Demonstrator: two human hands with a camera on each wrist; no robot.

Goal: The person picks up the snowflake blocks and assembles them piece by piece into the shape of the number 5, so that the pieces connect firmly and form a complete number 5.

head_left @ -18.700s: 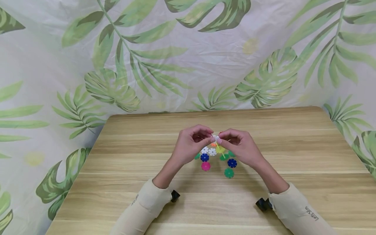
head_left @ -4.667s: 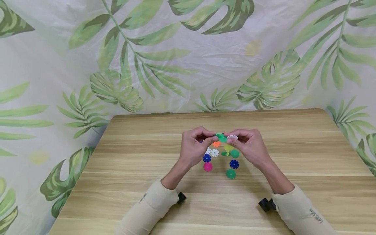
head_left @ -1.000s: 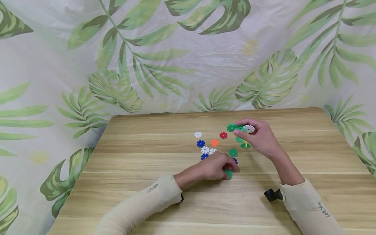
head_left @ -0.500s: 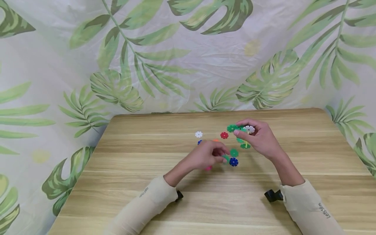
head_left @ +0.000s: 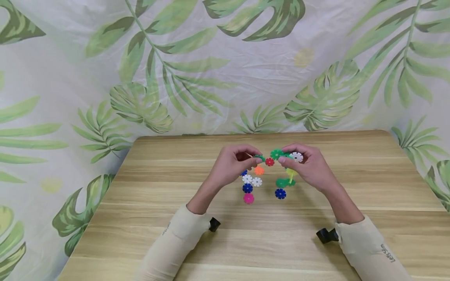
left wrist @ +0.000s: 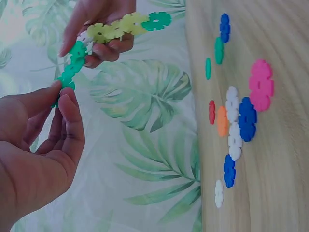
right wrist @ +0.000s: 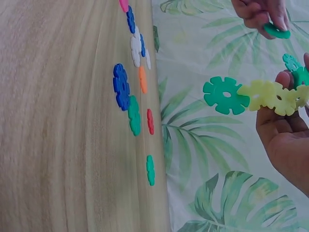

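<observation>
My left hand (head_left: 230,166) pinches a single green notched plastic disc (right wrist: 276,31) between thumb and fingers, raised above the table. My right hand (head_left: 311,168) holds a chain of interlocking notched discs. A green disc (head_left: 276,154) sticks out at the chain's left end, joined to another green one at the fingertips. Beyond them come a white disc (head_left: 296,157), several yellow discs (right wrist: 263,96) and a green disc (right wrist: 227,95) at the hanging end. In the right wrist view, a gap separates the loose disc from the chain. Fingers hide part of both.
Loose discs lie on the wooden table (head_left: 168,195) under the hands: red (head_left: 269,162), orange (head_left: 259,170), two whites (head_left: 257,182), blues (head_left: 247,188), pink (head_left: 248,198) and green. A leaf-patterned cloth (head_left: 197,97) hangs behind the table.
My left hand let go of the chain, took a green disc from the table's nearer side and lifted it up toward the chain. The right hand moved slightly right with the chain.
</observation>
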